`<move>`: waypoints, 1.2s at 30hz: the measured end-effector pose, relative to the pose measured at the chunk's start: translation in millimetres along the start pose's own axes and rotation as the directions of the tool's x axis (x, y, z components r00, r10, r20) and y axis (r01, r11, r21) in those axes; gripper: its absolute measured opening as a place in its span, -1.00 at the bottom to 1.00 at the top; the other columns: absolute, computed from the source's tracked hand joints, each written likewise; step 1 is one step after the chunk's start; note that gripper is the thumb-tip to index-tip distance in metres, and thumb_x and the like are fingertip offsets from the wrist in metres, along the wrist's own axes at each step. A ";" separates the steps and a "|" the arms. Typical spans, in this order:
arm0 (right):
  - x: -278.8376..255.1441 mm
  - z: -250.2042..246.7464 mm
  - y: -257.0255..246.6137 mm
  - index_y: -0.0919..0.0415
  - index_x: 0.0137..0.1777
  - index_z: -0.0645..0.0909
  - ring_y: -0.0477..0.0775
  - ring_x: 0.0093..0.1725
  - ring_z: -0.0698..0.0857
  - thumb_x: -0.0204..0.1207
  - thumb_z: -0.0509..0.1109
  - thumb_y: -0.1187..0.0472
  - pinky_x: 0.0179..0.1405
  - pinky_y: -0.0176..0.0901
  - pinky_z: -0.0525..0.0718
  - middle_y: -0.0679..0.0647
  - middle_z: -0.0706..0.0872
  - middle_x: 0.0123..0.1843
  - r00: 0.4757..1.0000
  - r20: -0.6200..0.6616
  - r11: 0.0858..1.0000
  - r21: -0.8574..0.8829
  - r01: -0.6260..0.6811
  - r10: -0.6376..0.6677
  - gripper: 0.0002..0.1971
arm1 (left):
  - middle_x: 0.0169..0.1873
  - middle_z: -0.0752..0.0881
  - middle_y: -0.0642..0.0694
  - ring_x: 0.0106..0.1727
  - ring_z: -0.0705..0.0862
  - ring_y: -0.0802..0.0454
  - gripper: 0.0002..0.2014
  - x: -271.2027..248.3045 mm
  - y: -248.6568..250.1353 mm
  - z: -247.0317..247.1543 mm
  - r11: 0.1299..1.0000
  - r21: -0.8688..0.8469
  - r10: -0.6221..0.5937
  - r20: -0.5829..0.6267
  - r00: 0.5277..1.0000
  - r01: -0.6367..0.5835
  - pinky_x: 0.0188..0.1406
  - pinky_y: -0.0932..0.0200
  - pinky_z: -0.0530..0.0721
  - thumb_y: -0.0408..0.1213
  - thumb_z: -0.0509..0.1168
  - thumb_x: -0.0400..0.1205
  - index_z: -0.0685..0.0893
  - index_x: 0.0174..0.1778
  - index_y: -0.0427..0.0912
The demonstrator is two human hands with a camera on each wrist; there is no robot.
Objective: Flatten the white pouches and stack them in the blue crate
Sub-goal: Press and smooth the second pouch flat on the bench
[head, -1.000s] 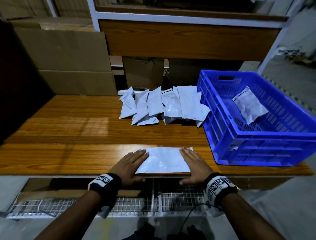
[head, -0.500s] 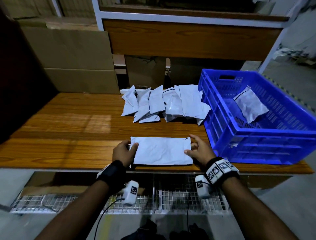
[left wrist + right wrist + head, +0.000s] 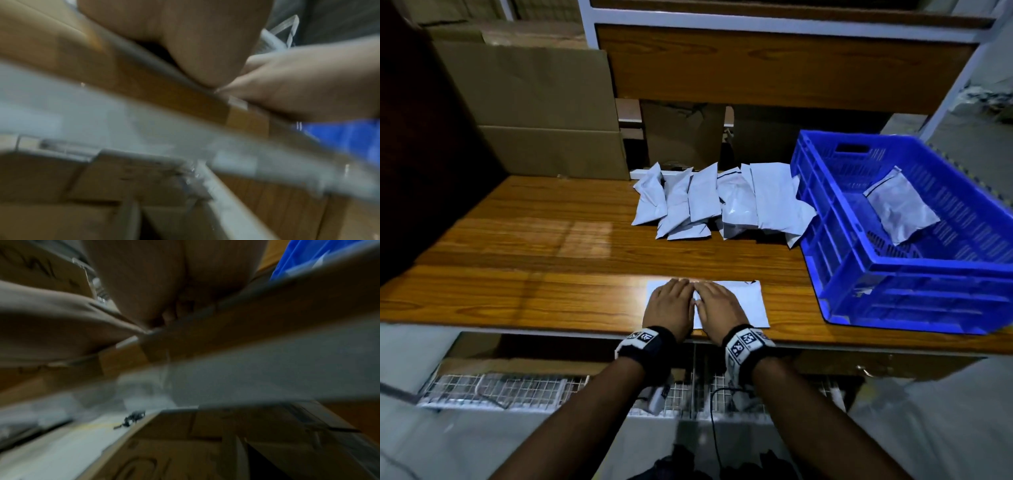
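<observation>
White pouch now under both hands; left hand, right hand moved inward.

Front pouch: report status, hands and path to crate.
Left hand and right hand flat, side by side, pressing front pouch. One pouch already in blue crate. Path to crate clear.

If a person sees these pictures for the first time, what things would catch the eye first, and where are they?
First the blue crate at the right end of the wooden table, with one crumpled white pouch inside it. Then the two hands, left hand and right hand, lying flat side by side on a white pouch at the table's near edge. Behind them, a row of overlapping white pouches lies beside the crate.
</observation>
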State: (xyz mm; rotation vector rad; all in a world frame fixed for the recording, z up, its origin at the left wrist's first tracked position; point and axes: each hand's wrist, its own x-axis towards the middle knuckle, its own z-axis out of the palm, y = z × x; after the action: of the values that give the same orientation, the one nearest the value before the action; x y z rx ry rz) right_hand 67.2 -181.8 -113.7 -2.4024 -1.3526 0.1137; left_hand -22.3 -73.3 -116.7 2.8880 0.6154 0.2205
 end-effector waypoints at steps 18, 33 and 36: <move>-14.4 -18.6 29.7 0.17 0.71 0.11 0.04 0.71 0.11 0.77 -0.05 0.03 0.68 -0.07 0.02 0.08 0.17 0.73 0.990 0.140 0.990 -0.140 0.013 0.007 -0.46 | 0.70 0.15 -0.04 0.71 0.06 0.02 -0.35 -5.8 -22.2 2.9 0.998 -0.033 0.057 0.108 0.992 -0.054 0.63 0.08 0.00 0.04 -0.29 0.69 0.18 0.70 -0.09; -22.8 -14.7 57.5 0.18 0.73 0.00 0.06 0.72 0.05 0.68 -0.26 -0.18 0.68 -0.04 -0.03 0.10 0.10 0.75 0.988 0.123 0.978 -0.196 -0.065 0.090 -0.30 | 0.68 0.21 -0.03 0.70 0.11 0.04 -0.17 -3.5 -36.0 -1.7 0.992 -0.119 0.045 0.089 0.995 -0.034 0.65 0.08 0.07 0.24 -0.40 0.55 0.23 0.69 -0.05; -20.4 -12.8 67.4 0.18 0.73 0.03 0.08 0.72 0.07 0.58 -0.35 -0.26 0.69 0.00 0.02 0.11 0.13 0.74 0.990 0.117 0.980 -0.190 -0.061 0.084 -0.20 | 0.68 0.21 -0.05 0.70 0.11 0.00 -0.18 -0.6 -37.4 -0.6 0.994 -0.094 0.058 0.098 0.993 -0.049 0.65 0.06 0.07 0.23 -0.38 0.55 0.22 0.69 -0.05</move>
State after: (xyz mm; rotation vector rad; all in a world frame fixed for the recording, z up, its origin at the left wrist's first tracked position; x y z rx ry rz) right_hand 114.0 -233.8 -128.7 -2.6410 -1.3850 0.1658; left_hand -37.5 -39.8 -124.0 2.8092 0.4975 0.1065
